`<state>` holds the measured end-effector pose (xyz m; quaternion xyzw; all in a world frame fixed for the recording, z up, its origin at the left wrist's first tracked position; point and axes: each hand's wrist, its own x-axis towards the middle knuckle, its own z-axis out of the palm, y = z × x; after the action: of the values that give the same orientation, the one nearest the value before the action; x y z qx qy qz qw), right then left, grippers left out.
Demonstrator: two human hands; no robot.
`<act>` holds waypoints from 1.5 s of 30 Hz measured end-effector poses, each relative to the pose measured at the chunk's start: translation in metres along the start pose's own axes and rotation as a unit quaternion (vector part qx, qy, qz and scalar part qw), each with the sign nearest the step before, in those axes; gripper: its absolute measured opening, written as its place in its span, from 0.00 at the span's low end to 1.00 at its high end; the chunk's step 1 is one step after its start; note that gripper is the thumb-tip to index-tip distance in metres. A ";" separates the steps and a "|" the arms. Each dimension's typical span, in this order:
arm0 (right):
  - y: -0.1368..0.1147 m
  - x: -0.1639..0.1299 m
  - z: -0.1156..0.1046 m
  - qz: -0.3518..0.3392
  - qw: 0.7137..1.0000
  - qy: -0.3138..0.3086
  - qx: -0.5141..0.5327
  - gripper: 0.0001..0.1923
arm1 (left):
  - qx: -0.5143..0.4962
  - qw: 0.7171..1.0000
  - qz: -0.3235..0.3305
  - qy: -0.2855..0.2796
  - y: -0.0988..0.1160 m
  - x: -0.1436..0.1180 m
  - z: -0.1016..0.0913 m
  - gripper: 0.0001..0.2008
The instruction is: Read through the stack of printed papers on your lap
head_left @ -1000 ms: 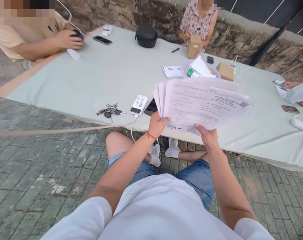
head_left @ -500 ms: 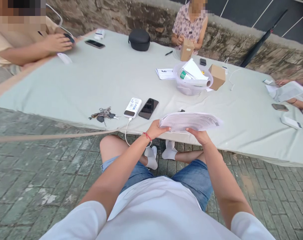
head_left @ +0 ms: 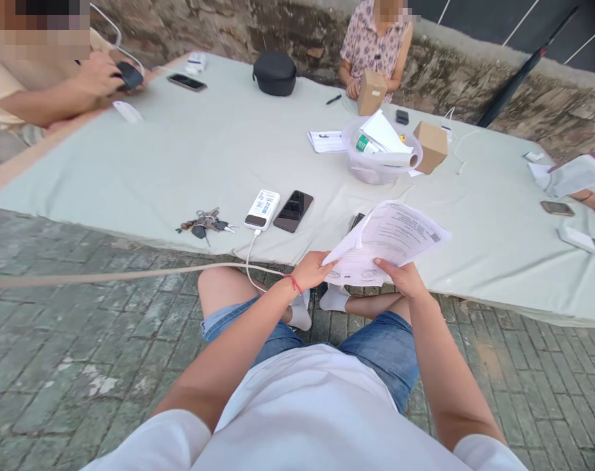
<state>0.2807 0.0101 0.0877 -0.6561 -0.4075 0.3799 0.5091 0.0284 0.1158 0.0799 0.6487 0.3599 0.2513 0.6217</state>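
Printed paper sheets [head_left: 388,239] are held between both hands at the table's near edge, tilted so their text and stamps face me. My left hand [head_left: 314,269], with a red string on the wrist, is closed on their left edge. At the lower right, my right hand [head_left: 402,276] pinches them with the thumb on top. A dark object [head_left: 357,220] is partly hidden behind the sheets. Left of them lie a black smartphone [head_left: 294,210] and a white power bank [head_left: 262,209] with a white cable plugged in. A bunch of keys [head_left: 206,224] is further left.
A clear plastic bowl [head_left: 360,167] with papers stands beyond the sheets, beside a cardboard box [head_left: 431,147]. A black case [head_left: 274,73] sits at the far edge. Other people sit at the left, far side and right of the cloth-covered table [head_left: 189,157].
The sheets have tipped up, so more of their printed face shows, and their left side is now folded or curled. Both hands have come slightly closer to me.
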 end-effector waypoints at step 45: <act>0.073 -0.092 -0.017 0.115 0.973 0.141 -0.139 0.25 | -0.310 0.906 -0.146 0.248 -0.075 -0.045 0.080 0.23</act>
<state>0.2724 -0.0916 0.0275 -0.8101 -0.3024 0.2786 0.4180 0.0510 0.0287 0.0028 0.2799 0.4973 0.4098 0.7116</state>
